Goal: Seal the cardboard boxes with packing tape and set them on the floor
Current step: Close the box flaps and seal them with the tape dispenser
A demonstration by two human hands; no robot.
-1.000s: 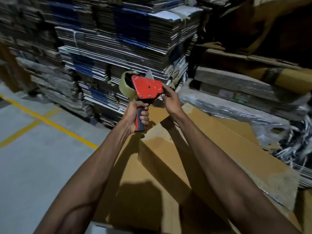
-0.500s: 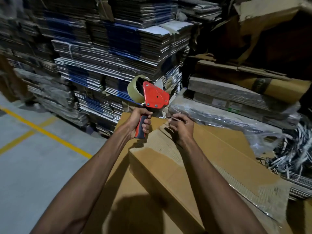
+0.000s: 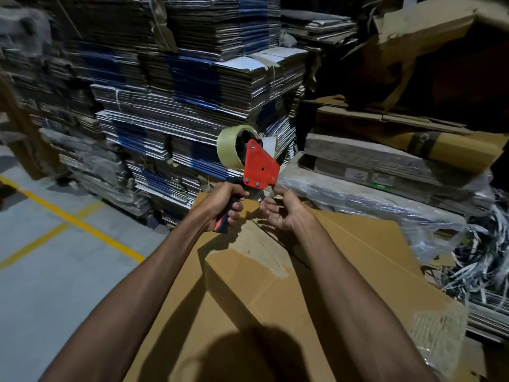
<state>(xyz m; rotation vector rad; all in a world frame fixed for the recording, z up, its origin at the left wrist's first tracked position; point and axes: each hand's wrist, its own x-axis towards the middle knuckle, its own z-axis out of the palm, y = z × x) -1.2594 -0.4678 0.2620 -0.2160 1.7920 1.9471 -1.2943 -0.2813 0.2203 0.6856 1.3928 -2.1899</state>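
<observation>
Gripping tape dispenser [image 3: 259, 168], left hand [image 3: 224, 201] raised.

Tape dispenser [image 3: 260, 168] glossy red plate; cardboard box [image 3: 264, 285] matt, rough; floor [image 3: 55, 271] smooth grey.

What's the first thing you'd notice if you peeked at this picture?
The bright red tape gun jumps out, right in the middle, with its roll of tape on the left side. The left hand grips its handle while the right hand reaches up under its nose, both over a big cardboard box. Behind them rise tall stacks of flat cardboard, and a yellow line crosses the grey floor on the left.
</observation>
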